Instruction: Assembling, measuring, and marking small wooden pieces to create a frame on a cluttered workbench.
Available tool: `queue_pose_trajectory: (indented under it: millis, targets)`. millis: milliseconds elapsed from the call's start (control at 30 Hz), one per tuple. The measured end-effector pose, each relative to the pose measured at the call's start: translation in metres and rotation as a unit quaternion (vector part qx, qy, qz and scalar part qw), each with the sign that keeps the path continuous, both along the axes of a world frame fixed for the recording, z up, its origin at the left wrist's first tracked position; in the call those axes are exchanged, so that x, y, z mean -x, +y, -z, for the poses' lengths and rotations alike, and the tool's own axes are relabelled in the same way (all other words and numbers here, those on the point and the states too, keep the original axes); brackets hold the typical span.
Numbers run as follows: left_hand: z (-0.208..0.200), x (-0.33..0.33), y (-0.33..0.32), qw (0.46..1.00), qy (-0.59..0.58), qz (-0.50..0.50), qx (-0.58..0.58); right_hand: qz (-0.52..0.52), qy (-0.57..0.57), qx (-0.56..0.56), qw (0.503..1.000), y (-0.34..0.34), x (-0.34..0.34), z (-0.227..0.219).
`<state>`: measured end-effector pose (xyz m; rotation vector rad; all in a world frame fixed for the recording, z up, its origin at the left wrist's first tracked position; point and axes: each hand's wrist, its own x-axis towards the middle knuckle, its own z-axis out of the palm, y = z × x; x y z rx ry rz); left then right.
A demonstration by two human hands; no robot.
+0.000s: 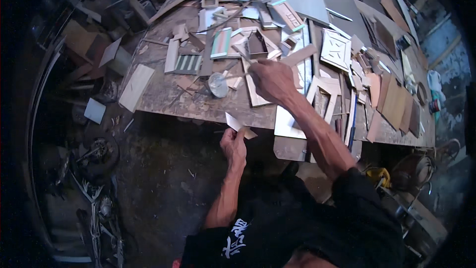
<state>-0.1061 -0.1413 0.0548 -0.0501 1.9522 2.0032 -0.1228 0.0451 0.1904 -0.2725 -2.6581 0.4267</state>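
Note:
My left hand [234, 145] is closed on a thin flat piece with a pale face [235, 120] and a brownish corner, just off the table's front edge. Whether it is wood or card I cannot tell. Over the table, my right hand [271, 80] is closed around a thin stick [235, 74]. The stick points left to a small whitish round container [218, 85] near the front edge. Whether its tip is inside the container is unclear. Beneath my right hand lies a light wooden frame [254, 94].
Wooden offcuts, frames and panels crowd the worktable [168, 94]. A pale board [137, 87] overhangs its front left corner. A white carved panel [336, 50] lies to the right, near stacked brown sheets [394, 100]. Scrap and metal parts [96, 151] litter the floor at left.

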Motion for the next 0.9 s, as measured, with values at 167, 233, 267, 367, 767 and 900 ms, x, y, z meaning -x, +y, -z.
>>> queue_pose_trajectory:
  millis: [167, 233, 267, 367, 767, 900]
  targets:
    - [-0.019, -0.002, -0.020, 0.992, 0.063, 0.001, 0.107, -0.111, -0.046, -0.158, 0.980, -0.013, 0.080, -0.013]
    - [-0.012, 0.000, -0.025, 0.992, 0.070, 0.003, 0.107, -0.115, -0.073, -0.193, 0.972, -0.022, 0.104, -0.004]
    - [-0.009, 0.001, -0.027, 0.991, 0.080, 0.011, 0.103, -0.120, -0.074, -0.190, 0.972, -0.024, 0.111, 0.003]
    - [-0.011, 0.003, -0.025, 0.995, 0.058, 0.000, 0.079, -0.156, -0.101, -0.214, 0.959, -0.030, 0.126, 0.027]
    - [0.001, 0.005, 0.000, 0.996, -0.053, 0.035, -0.070, -0.058, -0.063, -0.136, 0.987, -0.023, 0.095, 0.020]
    - [0.001, 0.005, -0.001, 0.980, -0.124, 0.067, -0.140, -0.028, 0.021, 0.262, 0.964, -0.001, 0.014, 0.002]
